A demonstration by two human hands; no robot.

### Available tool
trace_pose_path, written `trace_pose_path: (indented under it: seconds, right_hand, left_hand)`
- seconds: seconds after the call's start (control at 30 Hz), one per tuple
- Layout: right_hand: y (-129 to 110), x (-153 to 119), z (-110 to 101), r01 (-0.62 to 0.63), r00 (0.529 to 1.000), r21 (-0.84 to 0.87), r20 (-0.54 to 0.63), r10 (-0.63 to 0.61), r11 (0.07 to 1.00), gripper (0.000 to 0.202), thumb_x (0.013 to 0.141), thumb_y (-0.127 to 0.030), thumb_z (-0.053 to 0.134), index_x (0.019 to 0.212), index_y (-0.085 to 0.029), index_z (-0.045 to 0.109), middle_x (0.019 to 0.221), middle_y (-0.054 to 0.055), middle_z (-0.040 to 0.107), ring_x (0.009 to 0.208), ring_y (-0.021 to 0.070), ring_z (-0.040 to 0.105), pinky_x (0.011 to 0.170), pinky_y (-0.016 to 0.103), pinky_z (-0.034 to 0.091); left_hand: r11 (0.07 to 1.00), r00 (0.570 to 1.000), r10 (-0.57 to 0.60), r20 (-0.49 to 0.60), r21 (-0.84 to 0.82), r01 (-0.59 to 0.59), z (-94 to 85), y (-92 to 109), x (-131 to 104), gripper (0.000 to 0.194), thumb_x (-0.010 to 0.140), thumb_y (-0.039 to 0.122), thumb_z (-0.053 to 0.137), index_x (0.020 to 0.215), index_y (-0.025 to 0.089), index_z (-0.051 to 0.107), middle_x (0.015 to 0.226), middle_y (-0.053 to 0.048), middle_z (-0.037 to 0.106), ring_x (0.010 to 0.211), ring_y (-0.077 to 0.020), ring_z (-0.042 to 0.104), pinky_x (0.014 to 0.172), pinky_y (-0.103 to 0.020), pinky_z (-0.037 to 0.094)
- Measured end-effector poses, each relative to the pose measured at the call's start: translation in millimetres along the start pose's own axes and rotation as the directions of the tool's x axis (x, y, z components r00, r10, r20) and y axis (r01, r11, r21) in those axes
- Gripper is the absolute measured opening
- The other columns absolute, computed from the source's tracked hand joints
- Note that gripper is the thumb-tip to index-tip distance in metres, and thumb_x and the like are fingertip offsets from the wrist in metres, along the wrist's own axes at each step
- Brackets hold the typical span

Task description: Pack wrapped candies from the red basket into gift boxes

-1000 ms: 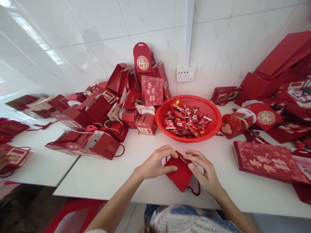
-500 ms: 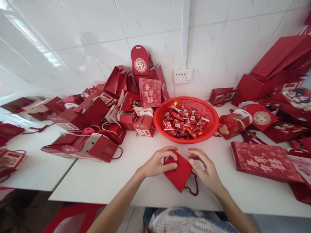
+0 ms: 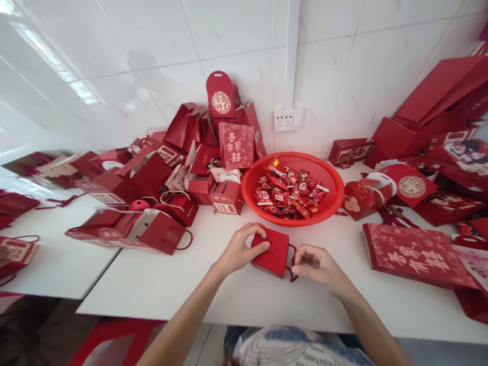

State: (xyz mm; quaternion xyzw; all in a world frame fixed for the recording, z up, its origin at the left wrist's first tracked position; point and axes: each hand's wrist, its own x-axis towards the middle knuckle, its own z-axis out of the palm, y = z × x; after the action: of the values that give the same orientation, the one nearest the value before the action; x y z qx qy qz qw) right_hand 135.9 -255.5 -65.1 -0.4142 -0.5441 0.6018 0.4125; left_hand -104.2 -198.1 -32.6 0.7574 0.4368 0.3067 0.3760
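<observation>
Small red box (image 3: 274,251) sits on the white worktop (image 3: 171,284) in front of you, between your hands. Left hand (image 3: 244,247): grip partly closed on the box, thumb over its top, fingers curled round the far-left side. Right hand (image 3: 316,262): thumb and forefinger pinched at the dark red cord (image 3: 292,278) on the box's right side, other fingers curled in. Straight behind the box, blocking the way to the wall (image 3: 244,66), is the red basket (image 3: 290,219), with wrapped sweets (image 3: 284,193) heaped inside. Left of the basket, nearly touching, stands a little handled box (image 3: 224,206); a patterned box (image 3: 236,147) leans upright behind that. Further left you've got an opened long carton (image 3: 160,231) with a cord loop, crowded by more red packaging. To your right, beyond the right hand, a big flat box (image 3: 415,256) with pale characters lies on the worktop; a red pile (image 3: 404,132) builds up past it toward the wall. Socket (image 3: 288,120) on the wall above the basket. Someone else's hand (image 3: 3,252) shows at the far-left edge, on a red bag, partly cut off.
</observation>
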Motion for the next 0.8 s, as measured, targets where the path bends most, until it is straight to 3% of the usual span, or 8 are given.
trace_pose_path:
  seconds: [0.13,0.3,0.4,0.5,0.63,0.73,0.8]
  right_hand:
    - [-17.7,-3.1,-8.8,-0.014,0.999,0.159,-0.038,0.02,0.987,0.041,0.067,-0.051,0.087,0.074,-0.021,0.06,0.067,-0.001,0.062,0.059,0.0141,0.054,0.056,0.027,0.043]
    - [-41.4,-3.7,-16.1,0.178,0.984,0.293,-0.073,-0.164,0.939,0.043,0.068,-0.058,0.085,0.084,-0.024,0.065,0.073,0.003,0.068,0.071,0.0209,0.064,0.07,0.036,0.052]
    - [-47.6,2.0,-9.5,0.187,0.982,0.313,-0.042,-0.183,0.931,0.043,0.069,-0.056,0.084,0.093,-0.024,0.067,0.081,0.005,0.071,0.069,0.02,0.063,0.068,0.036,0.053]
    - [-44.9,10.3,3.9,0.086,0.994,0.246,0.045,-0.1,0.965,0.041,0.076,-0.052,0.079,0.1,-0.021,0.067,0.093,0.007,0.072,0.057,0.0133,0.058,0.058,0.032,0.051]
    - [-35.2,17.8,20.5,-0.042,0.994,0.01,0.097,0.041,0.999,0.032,0.082,-0.039,0.071,0.107,-0.02,0.065,0.099,0.006,0.071,0.048,0.0063,0.051,0.047,0.023,0.044]
    - [-31.8,18.6,25.2,-0.044,0.996,-0.073,0.079,0.049,0.996,0.032,0.082,-0.036,0.069,0.109,-0.019,0.065,0.102,0.006,0.07,0.048,0.0053,0.048,0.043,0.021,0.041]
    - [-32.8,17.8,25.0,-0.037,0.995,-0.093,0.086,0.045,0.995,0.032,0.083,-0.036,0.068,0.11,-0.019,0.066,0.104,0.006,0.07,0.048,0.0052,0.049,0.043,0.021,0.041]
  left_hand:
    - [0.999,1.0,-0.023,-0.006,0.032,0.023,-1.9,2.3,0.3,0.014,0.084,0.032,0.07,0.084,0.02,0.062,0.102,-0.006,0.07,0.095,-0.0215,0.064,0.091,-0.034,0.048]
    - [0.996,0.997,-0.064,-0.033,0.053,0.066,-2.1,2.7,1.1,0.016,0.081,0.032,0.071,0.086,0.02,0.06,0.097,-0.004,0.068,0.083,-0.0177,0.058,0.079,-0.03,0.046]
    - [0.995,0.995,-0.089,-0.043,0.044,0.091,-1.8,1.8,1.5,0.021,0.078,0.034,0.073,0.086,0.019,0.061,0.099,-0.005,0.065,0.074,-0.0145,0.053,0.07,-0.028,0.044]
    - [0.992,0.994,-0.093,-0.065,0.081,0.098,-0.5,4.1,1.5,0.021,0.078,0.035,0.073,0.087,0.018,0.064,0.097,-0.004,0.061,0.071,-0.0129,0.051,0.067,-0.026,0.045]
    - [0.989,0.997,-0.064,-0.041,0.131,0.069,-3.1,9.9,0.8,0.021,0.084,0.038,0.067,0.088,0.017,0.07,0.098,-0.006,0.062,0.07,-0.0123,0.053,0.067,-0.026,0.047]
    - [0.989,0.996,-0.086,0.024,0.12,0.083,-19.0,11.6,-0.7,0.03,0.088,0.044,0.063,0.097,0.018,0.073,0.106,-0.008,0.065,0.069,-0.0115,0.055,0.062,-0.025,0.048]
    - [0.981,0.983,-0.169,0.068,0.108,0.161,-37.7,12.9,-2.5,0.038,0.089,0.05,0.061,0.105,0.018,0.072,0.109,-0.008,0.067,0.064,-0.0103,0.054,0.055,-0.024,0.046]
